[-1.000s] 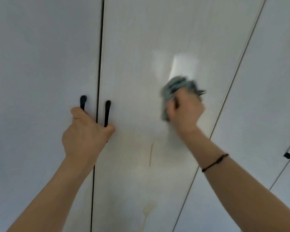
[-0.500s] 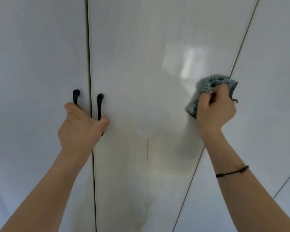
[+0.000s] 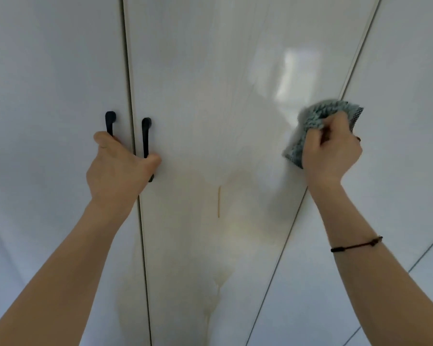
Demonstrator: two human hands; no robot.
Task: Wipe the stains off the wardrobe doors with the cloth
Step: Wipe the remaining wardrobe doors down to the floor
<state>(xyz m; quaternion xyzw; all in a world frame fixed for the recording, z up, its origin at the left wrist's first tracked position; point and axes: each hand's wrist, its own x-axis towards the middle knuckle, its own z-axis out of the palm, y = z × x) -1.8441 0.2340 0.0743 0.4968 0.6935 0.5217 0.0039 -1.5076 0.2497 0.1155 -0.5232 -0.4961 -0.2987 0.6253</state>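
**A:** Your right hand [image 3: 333, 151] has the grey-blue cloth [image 3: 310, 126] bunched in its curled fingers. It's pressed to the right edge of the middle wardrobe door [image 3: 198, 83], right at the seam with the next door.

**B:** And the mark?

**A:** The yellow-brown streak [image 3: 219, 204] lies down and to the left of that cloth. It's lower than both your hands and roughly between them. It's thin, and its long axis runs straight up and down the door.

**B:** Which hand takes it?

**A:** Your right, I'd say, since it has the cloth. Your left hand [image 3: 118, 168] is wrapped round the two black door handles [image 3: 146, 136].

**B:** Anything more?

**A:** A fainter tan wash surrounds the streak, and a drip stain [image 3: 215, 300] trails on toward the door's bottom.
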